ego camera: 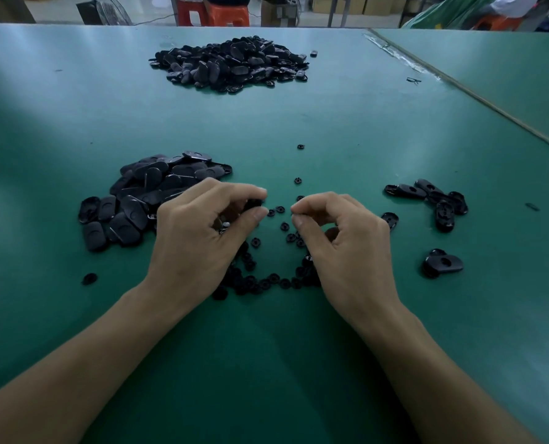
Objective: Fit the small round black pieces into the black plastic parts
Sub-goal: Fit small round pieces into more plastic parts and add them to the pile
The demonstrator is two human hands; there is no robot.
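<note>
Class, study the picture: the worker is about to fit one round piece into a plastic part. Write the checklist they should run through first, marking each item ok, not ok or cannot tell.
1. Grip of the left hand on a black plastic part: ok, thumb and fingers curl round it.
2. Grip of the right hand on a small round piece: ok, pinched at the fingertips.
3. Part's socket facing the piece: cannot tell, fingers hide it.
4. Supply of loose round pieces between the hands: ok, plenty.
5. Nearby pile of parts beside the left hand: ok.
</note>
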